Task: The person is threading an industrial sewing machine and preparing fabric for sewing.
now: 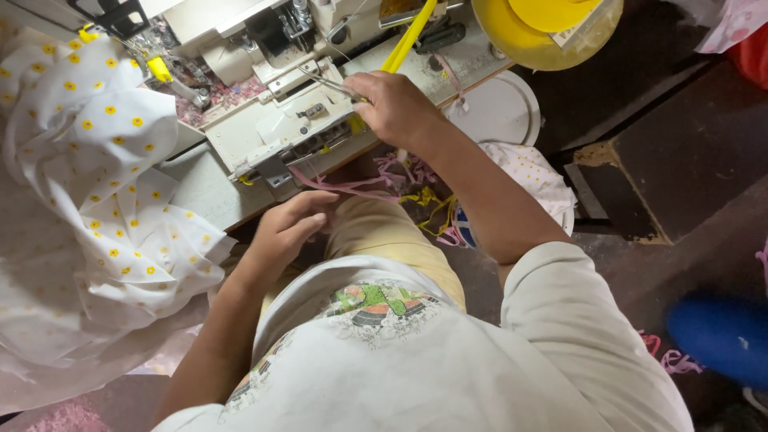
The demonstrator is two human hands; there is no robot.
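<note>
A: What lies at the far left?
B: White cloth (96,176) with yellow dots, heaped on the worktop (200,188).
A: And the left hand (284,228)?
B: It is below the sewing machine (272,120), fingers loosely curled, touching a pink strip (336,186).
A: The right hand (396,108)?
B: On the machine, fingers closed on tweezers (330,82), near a yellow strip (408,36).

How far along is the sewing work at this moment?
Already at the machine: white fabric with yellow dots lies heaped beside the sewing machine. In hand: the right hand holds tweezers at the machine; the left hand hangs below the table edge. Left: no fabric sits under the needle area yet.
</note>
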